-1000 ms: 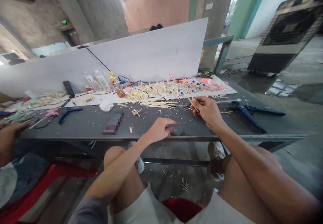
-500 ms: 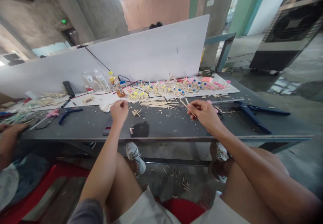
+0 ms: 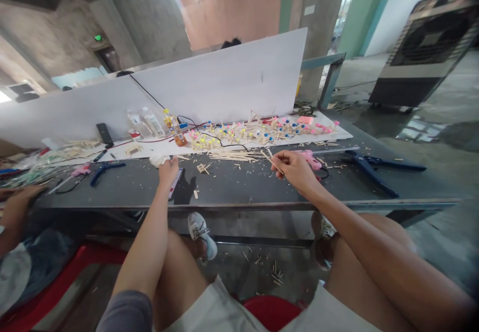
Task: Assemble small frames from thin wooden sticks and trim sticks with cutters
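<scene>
Pinching thin wooden sticks point(image 3: 270, 158) above the grey counter point(image 3: 243, 184), the right hand point(image 3: 295, 168) closes on them — the left hand point(image 3: 168, 168) rests loosely curled beside a phone point(image 3: 175, 183), near white tissue point(image 3: 159, 160).
</scene>
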Available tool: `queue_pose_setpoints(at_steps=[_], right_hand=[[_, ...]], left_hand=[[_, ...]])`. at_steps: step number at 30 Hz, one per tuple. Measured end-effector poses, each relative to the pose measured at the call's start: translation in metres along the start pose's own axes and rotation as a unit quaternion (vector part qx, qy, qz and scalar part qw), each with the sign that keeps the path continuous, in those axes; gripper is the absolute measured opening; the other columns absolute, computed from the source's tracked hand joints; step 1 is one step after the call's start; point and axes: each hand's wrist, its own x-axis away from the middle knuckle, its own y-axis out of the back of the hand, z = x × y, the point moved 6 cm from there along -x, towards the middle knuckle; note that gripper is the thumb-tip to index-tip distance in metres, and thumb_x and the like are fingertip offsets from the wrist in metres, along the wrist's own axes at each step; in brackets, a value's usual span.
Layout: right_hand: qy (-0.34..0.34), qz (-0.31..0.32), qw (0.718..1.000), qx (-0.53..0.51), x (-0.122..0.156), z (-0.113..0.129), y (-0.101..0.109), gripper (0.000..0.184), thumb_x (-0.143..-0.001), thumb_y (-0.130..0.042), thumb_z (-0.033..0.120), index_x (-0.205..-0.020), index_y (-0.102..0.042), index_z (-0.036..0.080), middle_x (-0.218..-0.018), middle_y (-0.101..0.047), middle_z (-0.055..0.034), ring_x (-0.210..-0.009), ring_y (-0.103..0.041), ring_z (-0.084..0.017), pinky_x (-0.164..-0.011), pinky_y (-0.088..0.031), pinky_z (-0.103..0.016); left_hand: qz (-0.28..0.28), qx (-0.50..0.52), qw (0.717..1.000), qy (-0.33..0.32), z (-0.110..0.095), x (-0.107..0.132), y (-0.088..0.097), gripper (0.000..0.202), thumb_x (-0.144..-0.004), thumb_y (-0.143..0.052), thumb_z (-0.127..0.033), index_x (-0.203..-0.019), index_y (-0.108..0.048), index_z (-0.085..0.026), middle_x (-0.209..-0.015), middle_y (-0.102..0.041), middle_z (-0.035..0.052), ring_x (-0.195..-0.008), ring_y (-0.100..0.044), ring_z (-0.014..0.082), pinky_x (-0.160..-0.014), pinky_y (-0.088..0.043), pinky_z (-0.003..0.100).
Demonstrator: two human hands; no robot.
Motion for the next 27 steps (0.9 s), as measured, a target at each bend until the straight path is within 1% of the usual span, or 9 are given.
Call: queue_pose_setpoints(at_steps=[4,5,7,9,10,12,14,20,27], right_hand=[[-0.003,0.014,1.0,-0.013,0.004,0.0,-0.012,0.027,-0.084,-0.065,0.043,-0.081,-0.058,0.017,-0.068,-0.065,-0.0027,-0.049,-0.054,-0.01,-0.045,-0.044,-0.021],[-0.004,0.022,1.0,-0.012,0.006,0.0,-0.016,0.028,-0.084,-0.064,0.044,-0.08,-0.058,0.017,-0.069,-0.065,-0.0027,-0.049,-0.055,-0.01,-0.046,-0.045,-0.021],[-0.002,0.041,0.999,-0.003,0.01,-0.001,-0.027,0.027,-0.084,-0.063,0.043,-0.079,-0.058,0.017,-0.069,-0.066,-0.0028,-0.049,-0.056,-0.01,-0.047,-0.046,-0.021],[0.004,0.061,0.998,0.008,0.014,-0.002,-0.038,0.025,-0.086,-0.061,0.041,-0.078,-0.057,0.018,-0.07,-0.066,-0.0025,-0.05,-0.057,-0.01,-0.048,-0.046,-0.021],[0.007,0.07,0.997,0.013,0.016,-0.002,-0.043,0.024,-0.086,-0.059,0.04,-0.078,-0.057,0.018,-0.07,-0.066,-0.0023,-0.05,-0.057,-0.01,-0.049,-0.047,-0.021],[0.013,0.082,0.996,0.018,0.018,-0.002,-0.049,0.022,-0.088,-0.057,0.038,-0.08,-0.058,0.018,-0.071,-0.066,-0.0017,-0.051,-0.058,-0.01,-0.05,-0.047,-0.021],[0.018,0.086,0.996,0.02,0.019,-0.001,-0.052,0.021,-0.088,-0.056,0.038,-0.081,-0.059,0.018,-0.07,-0.065,-0.0011,-0.051,-0.059,-0.011,-0.051,-0.047,-0.021],[0.059,0.084,0.993,0.052,0.021,0.007,-0.052,0.022,-0.09,-0.055,0.037,-0.081,-0.06,0.018,-0.068,-0.064,-0.0008,-0.054,-0.06,-0.013,-0.055,-0.047,-0.024],[0.118,0.064,0.988,0.08,0.024,0.018,-0.04,0.018,-0.09,-0.059,0.034,-0.08,-0.062,0.019,-0.071,-0.066,-0.0016,-0.062,-0.061,-0.015,-0.06,-0.047,-0.026]], left_hand=[[-0.096,0.052,0.994,-0.028,-0.038,0.019,0.02,0.031,-0.095,-0.046,-0.038,-0.095,-0.066,-0.013,-0.089,-0.068,0.0113,-0.089,-0.061,0.0223,-0.083,-0.046,0.032],[-0.081,0.108,0.99,-0.042,-0.054,0.031,0.018,0.034,-0.096,-0.044,-0.039,-0.096,-0.067,-0.014,-0.085,-0.069,0.0089,-0.083,-0.062,0.0201,-0.078,-0.048,0.03],[0.048,0.238,0.967,-0.076,-0.091,0.062,0.002,0.038,-0.094,-0.049,-0.046,-0.097,-0.071,-0.016,-0.076,-0.069,0.0059,-0.067,-0.063,0.017,-0.063,-0.049,0.026],[0.213,0.333,0.913,-0.102,-0.131,0.101,-0.02,0.039,-0.09,-0.058,-0.051,-0.099,-0.073,-0.016,-0.078,-0.072,0.007,-0.064,-0.065,0.0171,-0.052,-0.048,0.025],[0.267,0.367,0.885,-0.107,-0.147,0.119,-0.027,0.04,-0.088,-0.061,-0.051,-0.101,-0.073,-0.016,-0.082,-0.074,0.008,-0.065,-0.067,0.018,-0.051,-0.049,0.025],[0.315,0.417,0.846,-0.104,-0.169,0.143,-0.037,0.04,-0.085,-0.065,-0.05,-0.103,-0.073,-0.016,-0.085,-0.075,0.0086,-0.067,-0.069,0.0192,-0.053,-0.052,0.027],[0.317,0.448,0.832,-0.083,-0.179,0.152,-0.044,0.037,-0.083,-0.069,-0.048,-0.097,-0.073,-0.015,-0.076,-0.073,0.0067,-0.065,-0.069,0.0197,-0.054,-0.053,0.028],[0.287,0.498,0.816,-0.059,-0.187,0.149,-0.051,0.026,-0.08,-0.074,-0.041,-0.08,-0.071,-0.015,-0.068,-0.07,0.0035,-0.063,-0.066,0.0173,-0.059,-0.053,0.027],[0.292,0.52,0.801,-0.045,-0.193,0.153,-0.05,0.027,-0.074,-0.079,-0.038,-0.086,-0.07,-0.016,-0.074,-0.073,0.0038,-0.066,-0.07,0.0189,-0.067,-0.06,0.032]])
